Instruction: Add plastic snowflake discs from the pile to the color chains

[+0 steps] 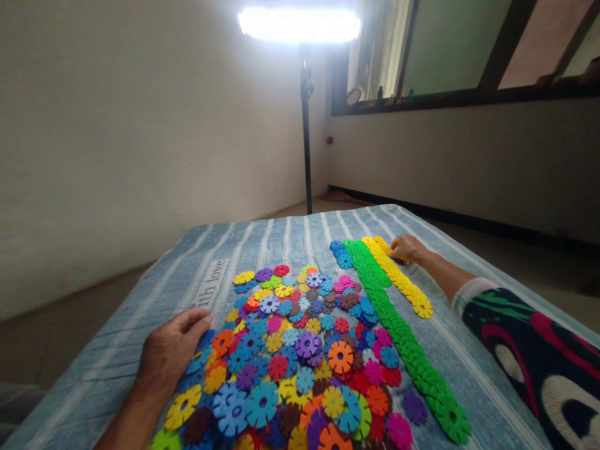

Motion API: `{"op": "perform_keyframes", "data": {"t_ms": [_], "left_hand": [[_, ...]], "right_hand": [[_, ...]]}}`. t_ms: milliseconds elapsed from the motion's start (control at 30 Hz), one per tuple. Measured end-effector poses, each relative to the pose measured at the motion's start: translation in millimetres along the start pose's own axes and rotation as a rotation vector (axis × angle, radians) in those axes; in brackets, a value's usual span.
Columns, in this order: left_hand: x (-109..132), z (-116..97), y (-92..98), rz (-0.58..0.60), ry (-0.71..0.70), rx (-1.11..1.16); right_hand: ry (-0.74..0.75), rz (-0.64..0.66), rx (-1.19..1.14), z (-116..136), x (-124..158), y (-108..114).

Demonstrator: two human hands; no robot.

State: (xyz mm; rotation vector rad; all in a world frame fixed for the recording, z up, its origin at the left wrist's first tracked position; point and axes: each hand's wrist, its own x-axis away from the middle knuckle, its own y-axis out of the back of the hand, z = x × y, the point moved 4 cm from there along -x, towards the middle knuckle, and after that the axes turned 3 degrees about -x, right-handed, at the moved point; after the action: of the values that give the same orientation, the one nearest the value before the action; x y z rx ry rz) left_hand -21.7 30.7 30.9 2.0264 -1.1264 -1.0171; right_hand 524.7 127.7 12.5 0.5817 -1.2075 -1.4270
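Observation:
At the far end of the rows, my right hand (407, 248) is closed, its fingertips down on a yellow notched plastic disc (383, 244) beside the long yellow row. My left hand (171, 347) lies at the left edge of a mixed pile of notched discs, fingers loosely bent and slightly apart, with no disc seen in it. A long row of overlapping green discs (407, 347) runs toward me, with a shorter green strip against its far part. Right of it lies the row of yellow discs (398, 278). A few blue discs (344, 259) sit left of the green row's far end.
The many-coloured disc pile (290, 356) covers the middle and front of a blue-grey striped cloth (262, 240) with printed lettering. Past its far edge stands a lit lamp (300, 26) on a black pole (306, 137). Walls and a window (450, 50) lie behind.

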Motion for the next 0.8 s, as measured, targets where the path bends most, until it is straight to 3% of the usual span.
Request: {"op": "perform_keyframes", "data": {"t_ms": [100, 267, 433, 600, 800], "left_hand": [[0, 3, -1.8, 0.076, 0.079, 0.006], [1, 3, -1.9, 0.070, 0.081, 0.051], [2, 6, -6.7, 0.053, 0.038, 0.099], [4, 9, -11.0, 0.057, 0.038, 0.161], [5, 8, -13.9, 0.064, 0.025, 0.183]], "right_hand": [[0.006, -0.016, -0.015, 0, 3, 0], [0.043, -0.061, -0.043, 0, 13, 4], [0.180, -0.128, -0.092, 11, 47, 16], [0.419, -0.125, -0.173, 46, 121, 1], [0.825, -0.159, -0.180, 98, 243, -58]]}}
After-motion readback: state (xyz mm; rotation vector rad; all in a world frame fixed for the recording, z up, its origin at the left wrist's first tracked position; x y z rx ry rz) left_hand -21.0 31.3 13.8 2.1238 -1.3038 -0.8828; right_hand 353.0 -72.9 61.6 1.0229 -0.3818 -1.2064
